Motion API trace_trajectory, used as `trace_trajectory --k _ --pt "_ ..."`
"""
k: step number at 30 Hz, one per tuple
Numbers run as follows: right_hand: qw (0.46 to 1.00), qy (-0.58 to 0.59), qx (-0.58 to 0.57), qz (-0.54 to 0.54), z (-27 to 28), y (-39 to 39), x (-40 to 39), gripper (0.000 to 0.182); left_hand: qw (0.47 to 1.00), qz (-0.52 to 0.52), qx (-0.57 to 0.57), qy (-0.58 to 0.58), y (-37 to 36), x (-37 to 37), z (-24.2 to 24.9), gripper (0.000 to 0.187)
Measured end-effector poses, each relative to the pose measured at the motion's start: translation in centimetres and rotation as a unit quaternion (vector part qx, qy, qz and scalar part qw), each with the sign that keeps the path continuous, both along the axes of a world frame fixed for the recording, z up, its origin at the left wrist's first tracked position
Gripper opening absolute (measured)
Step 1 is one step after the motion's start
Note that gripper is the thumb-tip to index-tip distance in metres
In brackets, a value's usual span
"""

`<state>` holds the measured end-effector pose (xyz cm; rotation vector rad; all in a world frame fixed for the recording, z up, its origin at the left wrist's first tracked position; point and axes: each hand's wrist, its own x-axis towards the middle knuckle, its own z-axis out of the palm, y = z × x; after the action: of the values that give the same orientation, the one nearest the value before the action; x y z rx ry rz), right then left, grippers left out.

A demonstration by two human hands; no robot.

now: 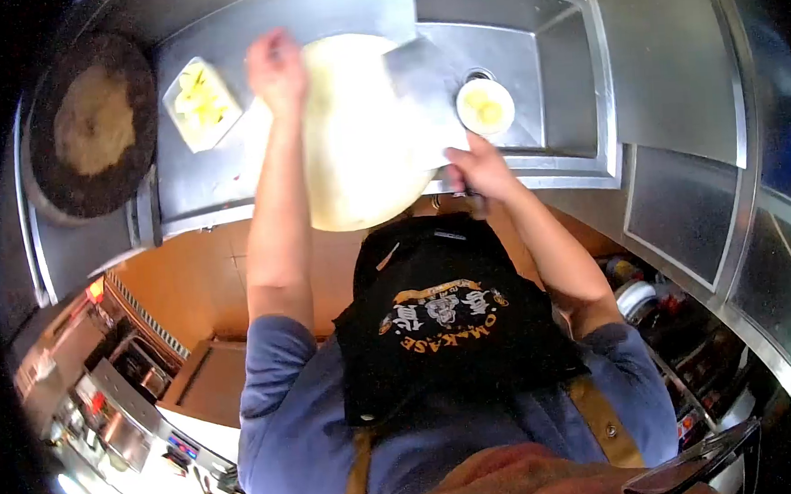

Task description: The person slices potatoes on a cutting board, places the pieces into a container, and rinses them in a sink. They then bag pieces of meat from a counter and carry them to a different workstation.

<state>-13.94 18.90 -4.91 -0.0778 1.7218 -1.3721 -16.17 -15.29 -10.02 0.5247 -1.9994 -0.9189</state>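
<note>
My right hand (481, 171) is closed round the handle of a cleaver (413, 87). Its broad, bright blade lies over the right part of a round, pale cutting board (346, 182) and is partly washed out by glare. By the board's upper left edge is my left hand (278, 71), its fingers curled and slightly blurred; anything inside them is hidden. Farther left stands a white rectangular container (180, 104) with yellow pieces (198, 96) in it. Close to the right of the blade is a white bowl (488, 129) holding yellow rounded food (483, 108).
A steel sink (515, 49) lies at the right, with the bowl over its near-left area. On the far left sits a dark round pan (42, 169) with a brownish residue inside. The steel counter (179, 183) has a raised front edge. Shelves with assorted items are below right.
</note>
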Motion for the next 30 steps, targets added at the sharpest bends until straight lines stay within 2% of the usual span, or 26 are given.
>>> trace_trajectory --k 1,3,4,5,7,9,10,13,15,17,19,20,23,24,25,27,28,29,30 --pt "0.998 0.015 0.021 -0.054 0.3 3.5 -0.4 0.024 0.998 -0.055 0.021 -0.015 5.0 -2.0 0.4 0.017" --pt "0.984 0.039 0.003 -0.174 -1.8 11.3 -1.5 0.021 0.980 -0.194 -0.015 -0.038 13.6 -6.1 -2.4 0.018" --pt "0.977 0.048 0.043 -0.204 -1.7 14.3 -2.2 0.019 0.967 -0.243 -0.007 -0.077 17.7 -8.3 -5.2 0.023" --pt "0.968 0.055 0.085 -0.232 -1.4 16.8 -2.8 0.017 0.942 -0.283 -0.006 -0.180 21.5 -9.6 -6.5 0.024" --pt "0.946 0.033 0.123 -0.297 0.1 20.0 -3.5 0.013 0.851 -0.365 0.015 -0.377 27.3 -12.1 -11.4 0.030" --pt "0.942 0.037 0.099 -0.317 -1.9 23.6 -3.3 0.012 0.777 -0.390 -0.021 -0.494 31.7 -13.1 -17.7 0.035" --pt "0.935 0.004 0.119 -0.334 -2.0 24.3 -3.3 0.014 0.723 -0.413 -0.064 -0.550 33.2 -13.3 -21.5 0.036" --pt "0.937 -0.004 0.113 -0.330 -4.8 27.7 -1.4 0.018 0.715 -0.383 -0.251 -0.528 34.4 -11.0 -28.5 0.042" --pt "0.939 -0.034 0.089 -0.331 -6.2 29.2 0.1 0.018 0.692 -0.386 -0.255 -0.554 34.3 -11.8 -30.1 0.041" --pt "0.935 -0.057 0.075 -0.342 -7.1 29.5 0.6 0.016 0.664 -0.387 -0.262 -0.583 34.6 -11.6 -29.6 0.040" --pt "0.935 -0.054 0.079 -0.341 -7.5 29.3 0.3 0.014 0.668 -0.407 -0.116 -0.613 34.6 -12.3 -28.4 0.047" --pt "0.934 -0.051 0.075 -0.345 -7.5 29.2 -0.1 0.014 0.710 -0.372 -0.030 -0.598 34.7 -11.5 -30.4 0.051" --pt "0.929 -0.065 0.063 -0.359 -6.7 28.9 -1.1 0.012 0.710 -0.400 -0.005 -0.579 34.6 -10.7 -31.3 0.048" --pt "0.930 -0.054 0.051 -0.359 -6.5 28.7 -1.5 0.013 0.675 -0.425 -0.070 -0.599 34.4 -10.1 -31.2 0.058" --pt "0.932 -0.041 0.038 -0.357 -6.3 28.5 -1.8 0.013 0.679 -0.422 -0.071 -0.597 34.5 -9.8 -30.7 0.058" --pt "0.935 -0.041 0.020 -0.353 -5.9 28.1 -2.4 0.013 0.667 -0.383 0.016 -0.638 34.4 -9.6 -28.6 0.070" --pt "0.936 -0.044 0.019 -0.349 -5.4 27.5 -2.8 0.013 0.637 -0.344 0.276 -0.632 33.6 -9.8 -27.0 0.071" --pt "0.937 -0.046 0.020 -0.345 -4.9 26.9 -3.2 0.012 0.643 -0.343 0.273 -0.628 33.2 -9.8 -25.2 0.071" --pt "0.936 -0.048 -0.013 -0.349 -5.3 26.5 -3.2 0.012 0.627 -0.295 0.474 -0.544 33.0 -9.9 -22.6 0.066"
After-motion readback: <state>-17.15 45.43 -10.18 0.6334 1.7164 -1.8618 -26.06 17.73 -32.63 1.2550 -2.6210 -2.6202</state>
